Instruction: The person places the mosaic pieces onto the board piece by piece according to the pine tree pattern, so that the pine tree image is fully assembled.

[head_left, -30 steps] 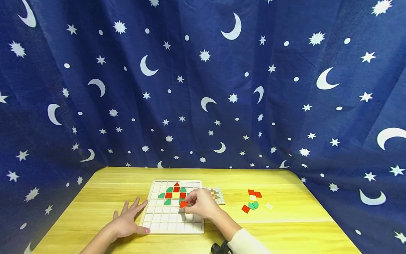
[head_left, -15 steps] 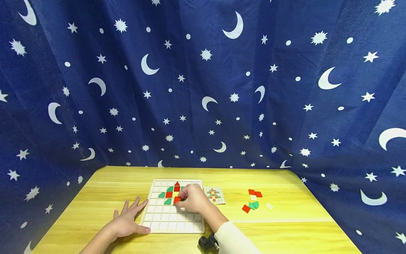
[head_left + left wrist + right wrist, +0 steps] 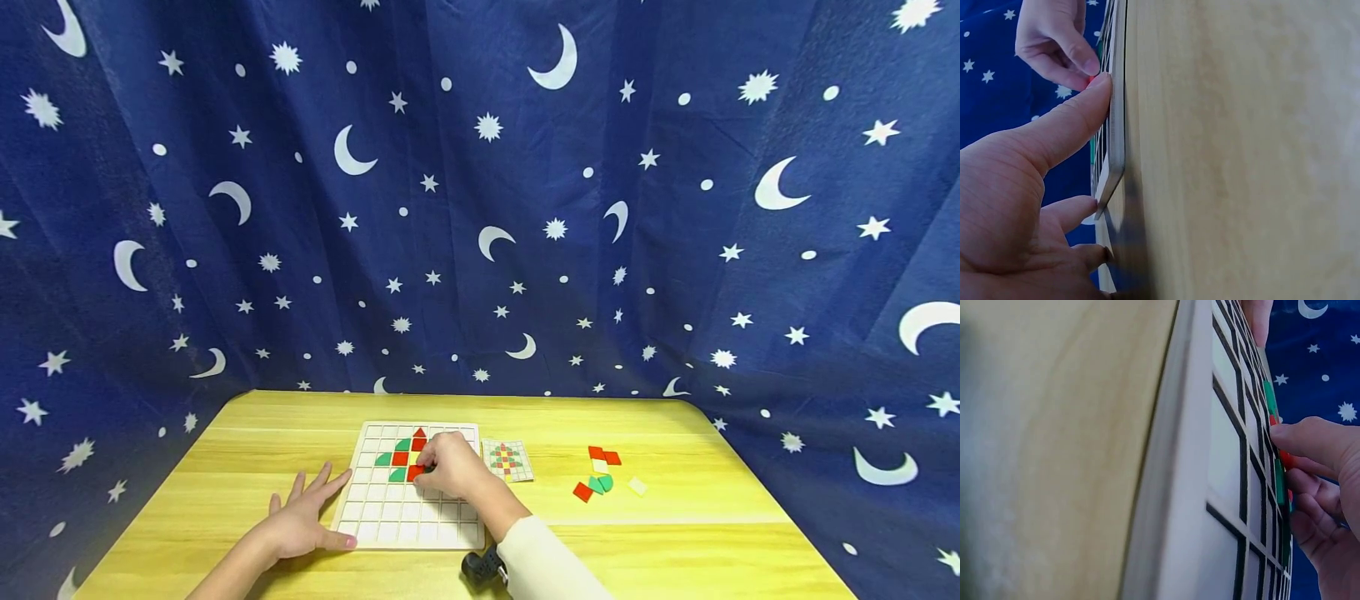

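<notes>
A white grid board [image 3: 375,511] lies on the table, bearing red, green and yellow tiles near its upper middle. My right hand [image 3: 452,468] is over the board and pinches a red square tile [image 3: 415,473] between thumb and fingers, right at the grid cell beside a green quarter-round tile [image 3: 397,475]. In the right wrist view the thumb [image 3: 1297,439] presses close to the red tile [image 3: 1285,459]. My left hand [image 3: 300,523] rests at the board's left edge, fingers spread, its thumb at the near left corner. Part of the tile pattern is hidden behind my right hand.
A small pattern card [image 3: 517,468] lies right of the board. Further right are loose tiles: a red square [image 3: 582,492], a green quarter-round [image 3: 605,482], a pale yellow one [image 3: 637,486] and several more. A black device [image 3: 480,567] shows by the right wrist. A starry blue curtain [image 3: 480,208] stands behind the table.
My right hand has moved left and slightly up across the board with the red square tile, bringing it down beside the green quarter-round tile. The left hand has stayed put.
</notes>
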`<state>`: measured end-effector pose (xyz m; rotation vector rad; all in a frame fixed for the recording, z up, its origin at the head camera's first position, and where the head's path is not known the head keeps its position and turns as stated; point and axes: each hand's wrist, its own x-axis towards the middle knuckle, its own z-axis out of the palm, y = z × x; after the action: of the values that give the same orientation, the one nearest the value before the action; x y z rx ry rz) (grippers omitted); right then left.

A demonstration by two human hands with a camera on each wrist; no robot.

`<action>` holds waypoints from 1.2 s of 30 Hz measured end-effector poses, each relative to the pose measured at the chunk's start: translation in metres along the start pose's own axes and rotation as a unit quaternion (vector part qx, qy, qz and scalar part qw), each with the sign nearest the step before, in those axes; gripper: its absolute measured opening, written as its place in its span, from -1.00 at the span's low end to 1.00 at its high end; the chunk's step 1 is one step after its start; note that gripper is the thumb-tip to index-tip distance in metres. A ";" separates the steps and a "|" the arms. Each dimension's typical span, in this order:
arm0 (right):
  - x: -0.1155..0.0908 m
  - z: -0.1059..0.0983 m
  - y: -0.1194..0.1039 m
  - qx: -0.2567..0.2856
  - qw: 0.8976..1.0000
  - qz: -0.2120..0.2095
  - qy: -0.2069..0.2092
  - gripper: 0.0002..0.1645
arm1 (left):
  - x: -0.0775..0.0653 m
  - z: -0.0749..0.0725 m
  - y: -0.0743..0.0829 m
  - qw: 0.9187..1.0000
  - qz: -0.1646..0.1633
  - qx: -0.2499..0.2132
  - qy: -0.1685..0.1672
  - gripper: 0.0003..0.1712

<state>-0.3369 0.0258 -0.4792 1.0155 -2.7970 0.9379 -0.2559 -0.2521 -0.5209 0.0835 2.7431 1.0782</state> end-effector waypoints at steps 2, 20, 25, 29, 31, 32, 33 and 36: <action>0.000 0.000 0.000 0.000 1.000 0.004 -0.002 -0.81 | -0.001 0.000 0.002 1.000 -0.001 0.004 0.002 0.47; -0.034 -0.030 0.016 0.077 0.994 0.000 0.073 -0.74 | -0.002 -0.001 0.006 1.000 0.001 0.015 -0.005 0.44; -0.059 -0.051 0.036 0.103 0.986 0.020 0.125 -0.76 | -0.001 -0.001 0.002 1.000 0.000 0.012 -0.002 0.44; -0.077 -0.064 0.051 0.101 0.982 0.035 0.157 -0.82 | -0.003 -0.002 0.001 1.000 0.001 0.006 0.002 0.46; -0.087 -0.070 0.058 0.105 0.979 0.043 0.167 -0.83 | -0.003 -0.002 0.001 1.000 0.003 0.004 0.002 0.45; -0.091 -0.073 0.061 0.107 0.978 0.045 0.173 -0.84 | -0.002 -0.002 0.001 1.000 0.003 0.004 0.000 0.45; -0.096 -0.075 0.064 0.108 0.977 0.045 0.179 -0.84 | -0.002 -0.002 0.001 1.000 0.002 0.003 -0.001 0.45; -0.109 -0.083 0.073 0.110 0.973 0.044 0.198 -0.84 | -0.002 -0.002 0.004 1.000 0.005 0.004 -0.006 0.44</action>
<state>-0.3087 0.1790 -0.4736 0.6338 -2.4617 1.3178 -0.2546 -0.2508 -0.5160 0.1042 2.7395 1.0659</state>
